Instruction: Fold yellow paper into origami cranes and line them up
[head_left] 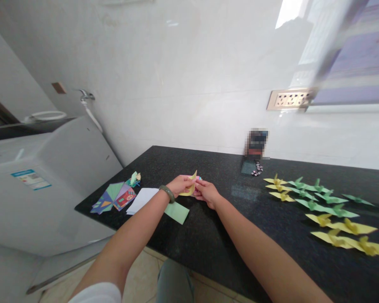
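A sheet of yellow paper [192,188] is held just above the dark counter, with one edge curling upward. My left hand [180,185], with a green bangle on the wrist, pinches it from the left. On the right side, my right hand [209,194] has its fingers closed at the paper's edge. Something pink [199,178] shows behind the paper between my hands; its kind is mostly hidden. Below my left wrist lies a light green paper [177,212], and white sheets [144,199] are beside it to the left.
Yellow paper cranes [350,227] and green paper cranes [331,198] stand in rows on the right of the black counter [214,240]. Patterned papers [109,195] fan out at left. A blurred upright object [256,144] and a beaded strand [257,169] are near the wall.
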{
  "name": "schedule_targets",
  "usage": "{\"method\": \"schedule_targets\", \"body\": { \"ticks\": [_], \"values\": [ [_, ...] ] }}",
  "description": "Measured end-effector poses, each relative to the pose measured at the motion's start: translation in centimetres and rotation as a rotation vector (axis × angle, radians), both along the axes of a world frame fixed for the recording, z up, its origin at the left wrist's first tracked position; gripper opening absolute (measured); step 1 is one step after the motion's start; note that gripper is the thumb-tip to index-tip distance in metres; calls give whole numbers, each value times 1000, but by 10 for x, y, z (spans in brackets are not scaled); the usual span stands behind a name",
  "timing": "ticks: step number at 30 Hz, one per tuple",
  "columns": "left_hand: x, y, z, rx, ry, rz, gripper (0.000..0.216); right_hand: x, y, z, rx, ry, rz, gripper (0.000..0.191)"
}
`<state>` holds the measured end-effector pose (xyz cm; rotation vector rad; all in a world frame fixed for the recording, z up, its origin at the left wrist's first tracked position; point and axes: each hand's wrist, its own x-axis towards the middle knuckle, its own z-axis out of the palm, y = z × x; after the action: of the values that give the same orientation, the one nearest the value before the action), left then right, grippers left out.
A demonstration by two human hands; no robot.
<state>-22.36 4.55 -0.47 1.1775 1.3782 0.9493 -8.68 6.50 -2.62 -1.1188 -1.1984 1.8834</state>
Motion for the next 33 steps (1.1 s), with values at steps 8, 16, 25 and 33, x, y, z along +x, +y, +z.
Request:
{"method": "schedule_targets", "body": {
  "ticks": [8,16,25,33],
  "values": [
    [1,6,-2,-46,-19,55,39,3,-1,-1,36,10,62,19],
    [-1,5,-6,-37,-8,64,41,5,0,-4,59,25,90,17],
    [1,0,-5,-29,31,122,28,3,0,-5,63,-9,39,18],
    [-4,-7,22,83,354,318,21,11,-9,4,101,-105,-205,27]
  ]
}}
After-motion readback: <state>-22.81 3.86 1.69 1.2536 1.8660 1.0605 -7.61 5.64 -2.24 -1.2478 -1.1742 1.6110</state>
